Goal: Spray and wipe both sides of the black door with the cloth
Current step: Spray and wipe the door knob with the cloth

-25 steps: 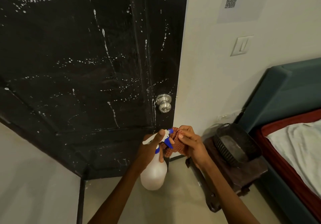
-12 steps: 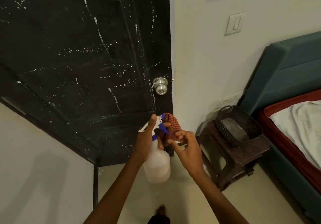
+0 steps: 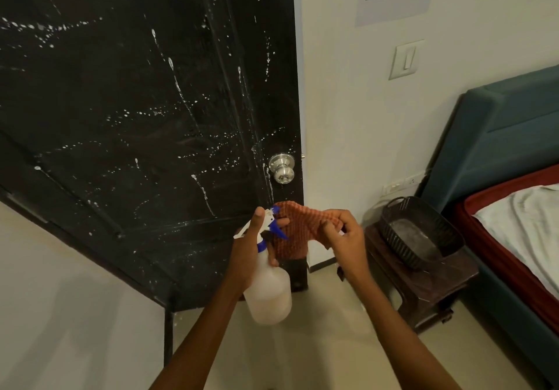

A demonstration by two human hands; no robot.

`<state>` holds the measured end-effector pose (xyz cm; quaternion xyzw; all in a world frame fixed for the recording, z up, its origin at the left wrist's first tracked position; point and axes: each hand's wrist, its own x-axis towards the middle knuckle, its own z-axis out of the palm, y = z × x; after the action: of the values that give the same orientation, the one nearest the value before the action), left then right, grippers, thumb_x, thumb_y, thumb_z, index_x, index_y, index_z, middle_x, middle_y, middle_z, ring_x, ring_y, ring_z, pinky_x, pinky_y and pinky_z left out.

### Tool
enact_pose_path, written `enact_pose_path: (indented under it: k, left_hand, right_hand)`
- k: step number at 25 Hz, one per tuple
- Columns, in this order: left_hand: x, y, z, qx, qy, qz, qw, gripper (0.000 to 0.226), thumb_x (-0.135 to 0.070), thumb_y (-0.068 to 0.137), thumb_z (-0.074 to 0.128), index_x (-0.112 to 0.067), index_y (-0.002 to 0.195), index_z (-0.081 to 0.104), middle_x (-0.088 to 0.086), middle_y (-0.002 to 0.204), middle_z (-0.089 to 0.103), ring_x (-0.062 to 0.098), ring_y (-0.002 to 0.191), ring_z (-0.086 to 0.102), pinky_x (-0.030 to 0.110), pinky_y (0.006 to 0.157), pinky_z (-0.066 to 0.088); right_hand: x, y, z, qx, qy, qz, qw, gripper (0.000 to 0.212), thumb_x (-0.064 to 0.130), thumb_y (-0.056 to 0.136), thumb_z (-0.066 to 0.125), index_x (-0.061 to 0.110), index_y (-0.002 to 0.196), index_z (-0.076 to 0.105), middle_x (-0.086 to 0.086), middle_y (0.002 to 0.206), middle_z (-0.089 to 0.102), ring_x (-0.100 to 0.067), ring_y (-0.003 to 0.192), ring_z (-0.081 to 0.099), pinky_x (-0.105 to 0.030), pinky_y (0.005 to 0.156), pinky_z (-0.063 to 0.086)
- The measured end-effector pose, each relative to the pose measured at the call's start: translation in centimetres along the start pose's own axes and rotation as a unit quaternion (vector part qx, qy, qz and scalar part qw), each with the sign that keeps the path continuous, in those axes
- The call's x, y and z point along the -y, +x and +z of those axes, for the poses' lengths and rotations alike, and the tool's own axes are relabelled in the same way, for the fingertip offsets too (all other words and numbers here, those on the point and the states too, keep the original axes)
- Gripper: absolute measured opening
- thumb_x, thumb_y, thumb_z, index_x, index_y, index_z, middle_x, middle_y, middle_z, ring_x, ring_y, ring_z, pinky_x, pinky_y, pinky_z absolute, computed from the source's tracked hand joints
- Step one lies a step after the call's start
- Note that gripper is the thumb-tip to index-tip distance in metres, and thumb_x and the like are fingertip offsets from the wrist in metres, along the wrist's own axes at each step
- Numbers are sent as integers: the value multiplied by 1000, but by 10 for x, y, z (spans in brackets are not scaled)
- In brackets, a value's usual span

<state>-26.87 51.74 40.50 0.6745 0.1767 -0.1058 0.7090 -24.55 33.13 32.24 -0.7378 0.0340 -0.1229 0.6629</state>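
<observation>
Obs.: the tall black panelled door [image 3: 136, 111] carries white droplets and long runs of spray across most of its visible face, thickest just above and to the left of the hands. No wiped or dry-streaked patch is distinguishable, so I judge this side sprayed but not yet wiped.

Left hand [image 3: 251, 247]: fingers curled round the neck of the translucent white plastic spray bottle with the blue trigger [image 3: 267, 292], thumb raised along the white nozzle head; the bottle body hangs below the fist. Its fingertips also appear to hold one edge of the rust-orange waffle-weave cloth [image 3: 298, 226].

Right hand [image 3: 341, 235]: thumb and fingers pinch the cloth's other edge, so the cloth is stretched between the two hands, just below the round silver metal doorknob [image 3: 282, 168] and in front of the door's free edge.

Judgement: cloth is being opened out or refolded ahead of wiping. Remaining: wipe this face, then spray and wipe the far face, which is not visible from here.
</observation>
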Motion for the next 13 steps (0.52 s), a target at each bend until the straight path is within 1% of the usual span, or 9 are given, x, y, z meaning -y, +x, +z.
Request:
enact_pose_path:
  k: [1, 3, 4, 5, 7, 9, 11, 12, 13]
  left_hand:
    - [-4, 1, -4, 1, -6, -14, 1000, 79, -75, 84, 46, -15, 132, 60, 10, 128, 63, 42, 119, 56, 59, 103, 42]
    - [-5, 8, -15, -7, -24, -20, 999, 74, -73, 81, 55, -12, 122, 67, 18, 120, 67, 39, 109, 63, 59, 97, 47]
    - [-8, 9, -19, -3, -30, -13, 999, 70, -74, 79, 57, -13, 113, 71, 16, 109, 70, 35, 96, 67, 55, 87, 53]
    - [-9, 14, -24, 9, -29, -11, 999, 62, -71, 84, 52, -15, 102, 73, 12, 99, 71, 28, 83, 66, 46, 76, 56]
    - [-12, 23, -32, 23, -15, -8, 1000, 52, -60, 93, 37, -20, 92, 70, 9, 91, 73, 22, 71, 61, 34, 61, 52]
    - [-17, 29, -37, 12, -18, -19, 1000, 44, -58, 93, 36, -25, 94, 67, 6, 91, 74, 25, 81, 63, 35, 68, 53]
    - [-21, 32, -39, 12, -13, -18, 1000, 40, -59, 93, 38, -28, 98, 64, 4, 94, 72, 26, 90, 64, 39, 79, 52]
    - [-21, 35, -40, 15, -7, -14, 1000, 47, -65, 88, 40, -28, 105, 63, 7, 102, 71, 28, 96, 64, 44, 87, 52]
    - [-22, 38, -41, 19, 2, -8, 1000, 64, -75, 78, 44, -26, 115, 62, 10, 114, 68, 32, 106, 62, 51, 96, 50]
  right_hand:
    - [8, 10, -5, 8, 9, -3, 1000, 13, 32, 95, 63, 22, 101, 67, 1, 98, 69, -15, 92, 68, -29, 76, 58]
    - [23, 26, -7, 50, 27, 6, 998, 12, 20, 103, 58, 14, 108, 67, -2, 104, 69, -6, 93, 69, -22, 76, 57]
    - [29, 32, -5, 63, 35, 17, 997, 14, 19, 103, 57, 15, 113, 66, -1, 108, 70, -4, 96, 69, -22, 77, 58]
    - [33, 38, -1, 68, 54, 33, 996, 17, 22, 102, 59, 18, 117, 66, 1, 110, 70, -7, 100, 69, -26, 80, 60]
    - [40, 47, 6, 64, 151, 96, 982, 27, 25, 99, 64, 24, 126, 65, -2, 112, 73, -18, 102, 72, -35, 83, 60]
    - [47, 53, 12, 51, 261, 159, 951, 34, 27, 97, 66, 24, 131, 65, -8, 114, 73, -26, 100, 72, -41, 85, 60]
    - [50, 54, 15, 51, 322, 202, 923, 38, 31, 97, 66, 19, 133, 66, -11, 117, 72, -28, 103, 70, -43, 89, 58]
    - [48, 51, 16, 66, 344, 212, 912, 40, 32, 97, 66, 14, 133, 65, -12, 117, 71, -29, 103, 70, -45, 91, 58]
    - [45, 49, 17, 83, 354, 222, 905, 41, 32, 97, 65, 11, 133, 64, -14, 117, 71, -30, 105, 69, -47, 93, 57]
